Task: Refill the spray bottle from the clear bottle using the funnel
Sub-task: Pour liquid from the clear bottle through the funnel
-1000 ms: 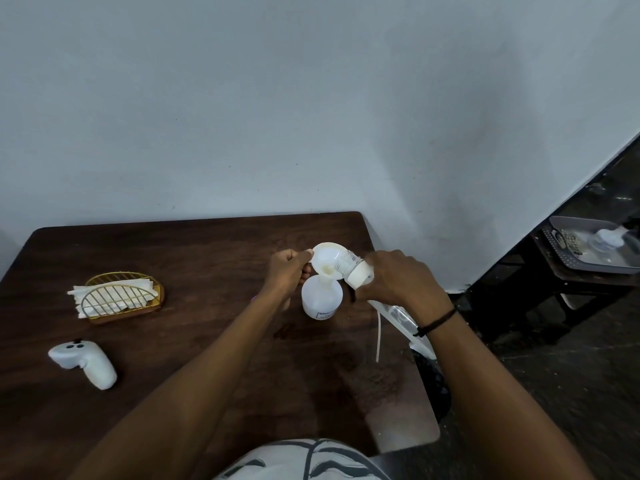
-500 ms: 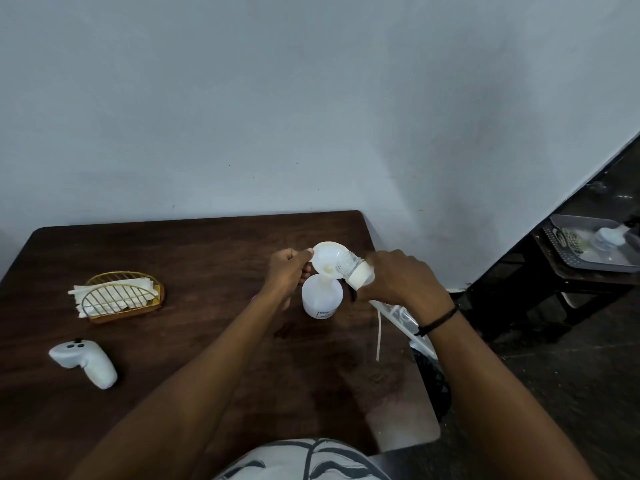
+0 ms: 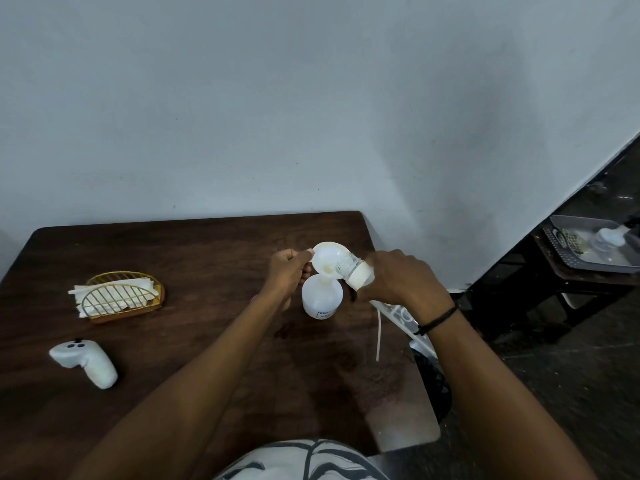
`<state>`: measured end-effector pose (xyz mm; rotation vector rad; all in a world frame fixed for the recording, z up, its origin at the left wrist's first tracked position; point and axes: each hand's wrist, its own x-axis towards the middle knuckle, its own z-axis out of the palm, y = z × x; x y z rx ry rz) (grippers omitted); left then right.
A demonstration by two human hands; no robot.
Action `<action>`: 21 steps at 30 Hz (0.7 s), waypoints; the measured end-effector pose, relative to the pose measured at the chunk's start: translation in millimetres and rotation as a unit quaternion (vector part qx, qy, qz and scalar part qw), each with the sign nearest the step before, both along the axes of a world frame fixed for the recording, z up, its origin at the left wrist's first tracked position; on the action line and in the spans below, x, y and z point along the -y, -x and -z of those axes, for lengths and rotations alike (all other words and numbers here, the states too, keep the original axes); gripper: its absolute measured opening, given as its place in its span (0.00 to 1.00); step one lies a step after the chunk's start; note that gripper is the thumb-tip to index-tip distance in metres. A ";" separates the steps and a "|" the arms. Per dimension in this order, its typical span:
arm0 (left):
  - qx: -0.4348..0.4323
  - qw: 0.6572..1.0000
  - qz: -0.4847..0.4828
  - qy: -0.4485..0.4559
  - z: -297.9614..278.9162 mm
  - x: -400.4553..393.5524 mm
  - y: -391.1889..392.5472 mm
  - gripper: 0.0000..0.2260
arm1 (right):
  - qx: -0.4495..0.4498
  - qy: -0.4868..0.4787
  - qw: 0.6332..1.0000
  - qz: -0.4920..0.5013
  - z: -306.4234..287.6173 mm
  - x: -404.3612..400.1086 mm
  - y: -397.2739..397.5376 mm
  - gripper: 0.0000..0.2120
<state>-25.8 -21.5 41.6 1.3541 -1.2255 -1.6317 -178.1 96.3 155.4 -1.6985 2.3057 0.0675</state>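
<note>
A white spray bottle body (image 3: 321, 299) stands upright on the dark wooden table (image 3: 194, 341), with a white funnel (image 3: 325, 259) seated in its neck. My left hand (image 3: 289, 271) pinches the funnel's left rim. My right hand (image 3: 403, 282) grips the clear bottle (image 3: 355, 271), tipped over so its threaded mouth rests over the funnel's right edge. The bottle's lower part is hidden in my palm. The spray head with its dip tube (image 3: 378, 337) lies on the table under my right wrist.
A gold wire napkin holder (image 3: 121, 297) with white napkins sits at the left. A white controller (image 3: 86, 363) lies at the front left. The table's right edge runs just right of the bottles. A grey tray (image 3: 585, 254) rests on a low stand at far right.
Both hands and the tipped clear bottle hold almost the same pose over the funnel; only a slight shift is visible.
</note>
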 end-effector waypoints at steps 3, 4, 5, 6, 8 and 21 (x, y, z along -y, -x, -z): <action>-0.001 1.000 0.000 0.001 0.2 -0.1 -0.2 0.11 | 0.001 -0.002 1.000 0.000 0.6 0.2 0.0 0.22; 0.001 1.000 0.000 0.002 0.0 -0.3 -0.4 0.11 | 0.002 -0.003 1.000 0.000 0.5 0.3 -0.1 0.22; 0.002 1.000 -0.001 0.003 -0.2 -0.5 -0.6 0.11 | 0.002 -0.005 1.000 0.000 0.6 0.5 -0.2 0.22; 0.002 1.000 -0.001 0.004 -0.4 -0.7 -0.6 0.10 | 0.002 -0.005 1.000 0.000 0.7 0.5 -0.3 0.21; 0.003 1.000 0.000 0.003 -0.7 -0.8 -0.5 0.10 | 0.000 -0.003 1.000 0.000 0.5 0.4 -0.4 0.21; -0.004 1.000 0.004 0.000 0.5 -1.1 -0.6 0.11 | -0.015 0.004 1.000 -0.013 -0.8 0.1 -1.9 0.21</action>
